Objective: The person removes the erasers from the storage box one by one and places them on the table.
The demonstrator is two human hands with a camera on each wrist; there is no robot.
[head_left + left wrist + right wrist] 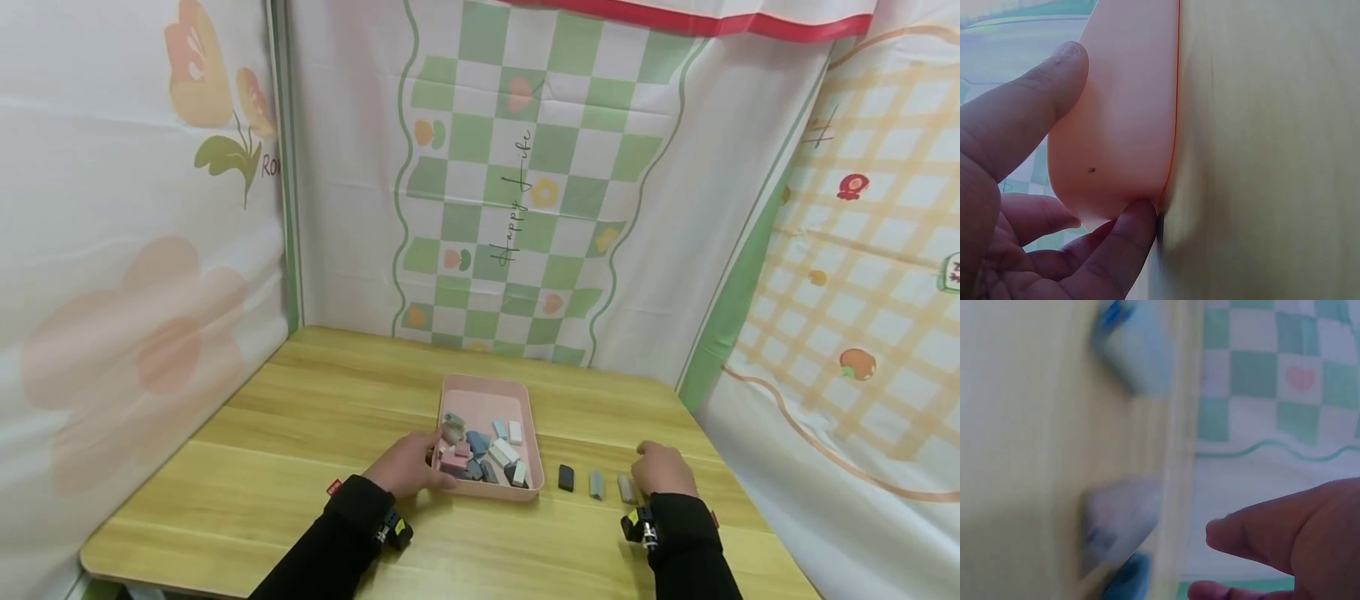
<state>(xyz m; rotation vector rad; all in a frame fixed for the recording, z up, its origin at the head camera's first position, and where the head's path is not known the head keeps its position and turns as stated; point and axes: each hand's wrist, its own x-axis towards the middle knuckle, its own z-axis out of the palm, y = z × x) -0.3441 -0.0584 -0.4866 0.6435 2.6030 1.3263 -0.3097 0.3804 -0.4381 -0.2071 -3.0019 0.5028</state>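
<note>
My left hand grips the near left corner of a shallow pink tray. In the left wrist view its thumb lies against the tray's wall and the fingers curl round the corner. Small coloured blocks lie heaped in the tray, among them a pink block and a white block. My right hand is just right of a grey-beige block. Thumb and finger stand apart in the right wrist view, nothing visible between them. A blue piece shows there, blurred and partly cut off.
Left of the grey-beige block, a grey-green block and a dark block stand in a spaced row on the wooden table. Printed cloth curtains enclose the table at the back and both sides.
</note>
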